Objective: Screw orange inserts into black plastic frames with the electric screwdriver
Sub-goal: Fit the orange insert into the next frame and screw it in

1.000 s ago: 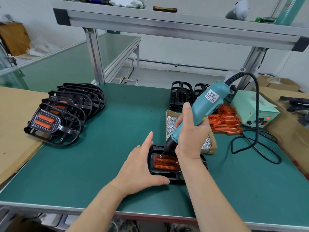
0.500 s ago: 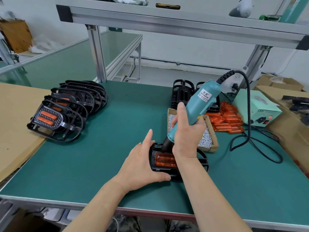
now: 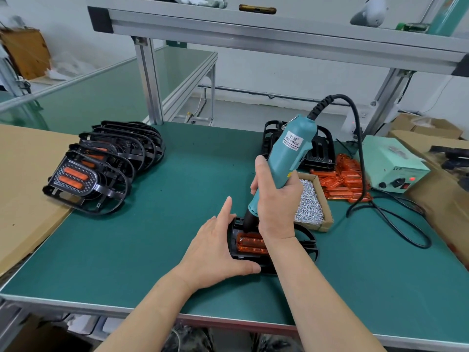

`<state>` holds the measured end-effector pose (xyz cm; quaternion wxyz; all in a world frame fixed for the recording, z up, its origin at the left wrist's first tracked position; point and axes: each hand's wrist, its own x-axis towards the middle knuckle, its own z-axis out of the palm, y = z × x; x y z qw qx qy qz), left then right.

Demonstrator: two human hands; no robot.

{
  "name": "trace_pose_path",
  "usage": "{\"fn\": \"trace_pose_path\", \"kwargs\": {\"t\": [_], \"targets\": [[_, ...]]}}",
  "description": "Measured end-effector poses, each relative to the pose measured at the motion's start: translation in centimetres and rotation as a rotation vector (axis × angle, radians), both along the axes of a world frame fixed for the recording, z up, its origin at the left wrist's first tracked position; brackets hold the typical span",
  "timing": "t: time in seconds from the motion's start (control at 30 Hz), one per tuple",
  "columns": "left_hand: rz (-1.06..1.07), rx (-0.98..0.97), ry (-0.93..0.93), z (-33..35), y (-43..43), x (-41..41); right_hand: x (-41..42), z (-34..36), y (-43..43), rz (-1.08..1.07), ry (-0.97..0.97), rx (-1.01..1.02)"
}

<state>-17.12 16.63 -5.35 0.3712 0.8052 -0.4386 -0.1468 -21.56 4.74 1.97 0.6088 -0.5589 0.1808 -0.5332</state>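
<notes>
A black plastic frame [image 3: 307, 237] lies on the green mat near the front edge, with an orange insert [image 3: 251, 245] seated in it. My left hand [image 3: 215, 252] braces the frame's left side with straight fingers, and its thumb lies along the near edge. My right hand [image 3: 275, 201] grips the teal electric screwdriver [image 3: 291, 151], which stands nearly upright. Its dark nose comes down at the insert's far left end; the bit tip is hidden behind my hand.
A cardboard box of screws [image 3: 312, 207] sits just behind the frame, with loose orange inserts [image 3: 347, 181] and bare frames [image 3: 321, 151] beyond. Finished frames [image 3: 106, 168] are stacked at left. The power supply [image 3: 396, 168] and its black cable [image 3: 396, 224] lie at right.
The screwdriver has tilted more upright and its nose has dropped onto the insert's far left end. My left hand has stayed against the frame.
</notes>
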Motion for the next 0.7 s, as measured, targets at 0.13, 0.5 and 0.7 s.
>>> {"fn": "trace_pose_path", "kwargs": {"t": [0.13,0.5,0.7], "targets": [[0.0,-0.015,0.003,-0.15,-0.02,0.06,0.05,-0.14,0.13,-0.002,0.015,-0.028],[0.009,-0.023,0.001,-0.49,-0.15,0.2,0.67,-0.74,-0.41,0.041,0.069,-0.037],[0.004,-0.01,0.003,-0.34,-0.03,0.07,0.08,-0.78,-0.61,0.059,0.042,0.027]]}}
